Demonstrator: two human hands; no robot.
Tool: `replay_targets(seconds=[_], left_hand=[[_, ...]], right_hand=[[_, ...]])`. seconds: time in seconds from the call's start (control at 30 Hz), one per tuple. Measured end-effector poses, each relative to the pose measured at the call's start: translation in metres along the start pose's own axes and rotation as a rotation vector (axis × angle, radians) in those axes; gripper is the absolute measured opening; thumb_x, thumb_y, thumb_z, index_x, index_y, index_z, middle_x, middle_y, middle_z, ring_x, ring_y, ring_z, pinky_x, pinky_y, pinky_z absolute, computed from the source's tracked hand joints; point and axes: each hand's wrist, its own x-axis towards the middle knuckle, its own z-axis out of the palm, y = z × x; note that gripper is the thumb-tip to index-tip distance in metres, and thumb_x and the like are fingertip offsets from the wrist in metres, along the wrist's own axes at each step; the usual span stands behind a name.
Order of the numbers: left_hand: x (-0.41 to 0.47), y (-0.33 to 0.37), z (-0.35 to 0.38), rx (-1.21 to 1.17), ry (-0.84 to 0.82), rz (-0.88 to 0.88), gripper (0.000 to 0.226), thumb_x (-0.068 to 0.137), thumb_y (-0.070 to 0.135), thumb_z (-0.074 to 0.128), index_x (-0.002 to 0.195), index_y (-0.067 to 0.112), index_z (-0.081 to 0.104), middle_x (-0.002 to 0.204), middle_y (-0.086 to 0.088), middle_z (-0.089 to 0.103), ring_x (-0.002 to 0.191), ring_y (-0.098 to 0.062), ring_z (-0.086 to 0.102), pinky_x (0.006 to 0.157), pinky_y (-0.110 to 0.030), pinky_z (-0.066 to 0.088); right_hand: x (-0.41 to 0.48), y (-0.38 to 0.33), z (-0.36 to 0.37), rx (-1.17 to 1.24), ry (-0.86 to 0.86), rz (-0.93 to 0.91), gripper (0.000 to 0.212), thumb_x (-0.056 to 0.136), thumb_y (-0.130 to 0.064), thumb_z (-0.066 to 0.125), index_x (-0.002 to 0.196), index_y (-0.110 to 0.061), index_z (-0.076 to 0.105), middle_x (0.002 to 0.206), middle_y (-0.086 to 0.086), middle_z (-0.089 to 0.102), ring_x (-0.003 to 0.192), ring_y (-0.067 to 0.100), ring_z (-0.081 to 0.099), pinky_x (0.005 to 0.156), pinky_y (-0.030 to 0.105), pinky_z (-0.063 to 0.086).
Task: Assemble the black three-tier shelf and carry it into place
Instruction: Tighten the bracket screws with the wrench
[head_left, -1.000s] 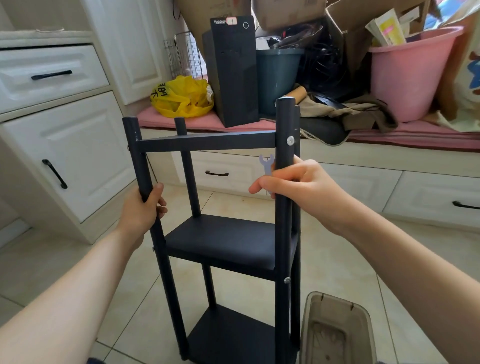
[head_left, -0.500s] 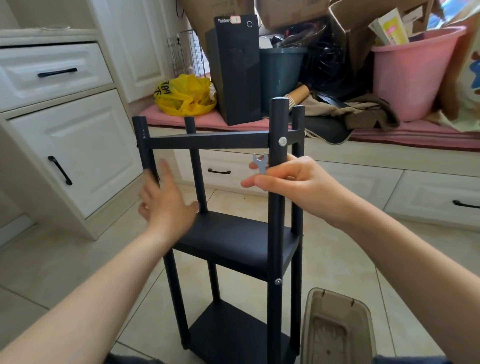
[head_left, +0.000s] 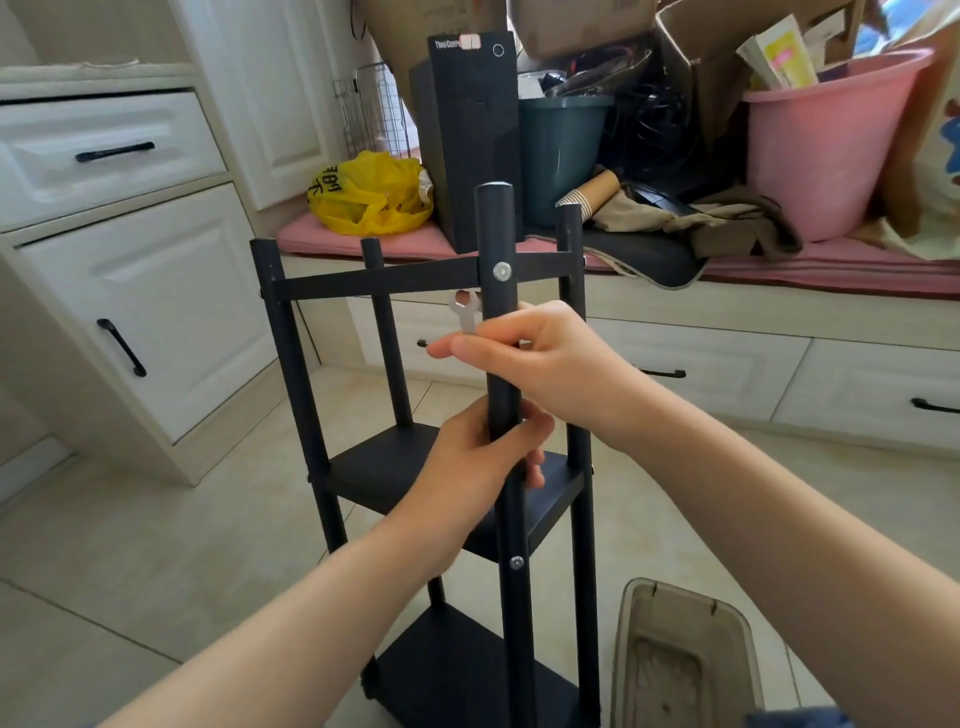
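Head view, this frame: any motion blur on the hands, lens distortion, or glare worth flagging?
Head view: left hand, right hand and wrench all look sharp, no smear. Head view: wide-angle bowing tilts the cabinet lines near the left edge. Head view: soft daylight, mild washout on the white drawer, a glint on the bolt.

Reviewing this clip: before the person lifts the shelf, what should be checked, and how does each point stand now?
1. Left hand grips the post: ok.
2. Right hand free for a full grip: not ok, it also pinches a wrench.
3. Upper bolt and lower bolt present: ok; tightness cannot tell.
4. Top board fitted: not ok, only a crossbar shows there.
5. Floor beside the shelf free: not ok, a bin sits close on the right.
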Motion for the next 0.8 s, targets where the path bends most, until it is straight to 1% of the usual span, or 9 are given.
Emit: replay_targets(seconds=[0.03,0.07,0.13,0.17,0.3,0.4,0.5,0.7,0.8], left_hand=[[0.001,-0.003,0.002,-0.008,0.044,0.006,0.015,0.094,0.03,0.069,0.092,0.016,0.064,0.067,-0.001,0.063,0.062,-0.015,0.063,0.08,-0.035,0.059],[0.001,-0.005,0.005,-0.023,0.074,0.007,0.017,0.093,0.029,0.069,0.09,0.014,0.062,0.061,-0.001,0.058,0.056,-0.013,0.057,0.074,-0.033,0.06],[0.003,-0.006,0.008,-0.052,0.105,0.014,0.019,0.094,0.025,0.069,0.088,0.01,0.059,0.055,-0.001,0.05,0.048,-0.012,0.049,0.06,-0.024,0.054],[0.004,-0.006,0.008,-0.057,0.11,0.016,0.019,0.094,0.024,0.068,0.088,0.009,0.058,0.054,0.0,0.048,0.046,-0.012,0.047,0.057,-0.022,0.051],[0.006,-0.005,0.005,-0.07,0.052,0.035,0.022,0.093,0.027,0.069,0.089,0.009,0.058,0.054,0.001,0.046,0.045,-0.013,0.044,0.059,-0.026,0.051],[0.004,-0.003,0.0,-0.079,-0.024,0.068,0.02,0.094,0.029,0.07,0.081,0.019,0.059,0.055,-0.001,0.044,0.046,-0.014,0.042,0.061,-0.028,0.052],[0.0,0.0,-0.004,-0.108,-0.066,0.096,0.022,0.091,0.03,0.071,0.072,0.026,0.06,0.055,-0.001,0.042,0.046,-0.016,0.039,0.059,-0.027,0.051],[-0.004,0.006,-0.008,-0.14,-0.062,0.117,0.028,0.09,0.032,0.073,0.083,0.012,0.055,0.056,-0.001,0.042,0.046,-0.016,0.038,0.057,-0.028,0.05],[-0.004,0.011,-0.015,-0.148,-0.057,0.097,0.034,0.085,0.038,0.074,0.083,0.012,0.051,0.057,-0.001,0.04,0.046,-0.015,0.038,0.055,-0.028,0.049]], right_hand=[[0.002,0.0,0.002,0.007,0.009,0.007,0.018,0.095,-0.033,0.063,0.103,-0.027,0.078,0.103,0.001,0.074,0.106,0.007,0.062,0.089,0.018,0.053],[0.003,-0.001,0.005,0.023,0.013,0.016,0.018,0.095,-0.033,0.063,0.101,-0.027,0.078,0.106,0.001,0.074,0.108,0.007,0.062,0.089,0.016,0.052],[0.004,-0.004,0.009,0.046,0.019,0.035,0.016,0.094,-0.033,0.064,0.098,-0.028,0.079,0.11,-0.009,0.074,0.111,-0.004,0.059,0.083,0.005,0.046],[0.005,-0.004,0.01,0.047,0.023,0.041,0.016,0.094,-0.032,0.064,0.097,-0.029,0.079,0.11,-0.012,0.074,0.11,-0.008,0.058,0.081,0.003,0.044],[0.004,-0.005,0.005,0.06,0.035,0.028,0.016,0.095,-0.031,0.063,0.095,-0.027,0.079,0.101,-0.017,0.073,0.105,-0.009,0.06,0.079,0.002,0.046],[0.002,-0.007,-0.003,0.064,0.011,-0.01,0.018,0.096,-0.03,0.062,0.097,-0.026,0.079,0.105,-0.017,0.072,0.111,-0.007,0.06,0.089,0.006,0.046],[0.0,-0.011,-0.009,0.073,-0.027,-0.042,0.019,0.096,-0.031,0.062,0.099,-0.025,0.08,0.107,-0.017,0.073,0.109,-0.009,0.06,0.09,0.006,0.047],[-0.001,-0.012,-0.038,0.083,-0.124,0.038,0.02,0.096,-0.036,0.061,0.102,-0.031,0.079,0.114,-0.015,0.072,0.114,0.001,0.061,0.098,0.031,0.048],[-0.003,-0.005,-0.053,0.115,-0.129,0.118,0.02,0.093,-0.036,0.063,0.099,-0.026,0.08,0.111,-0.011,0.074,0.105,0.008,0.068,0.091,0.032,0.053]])
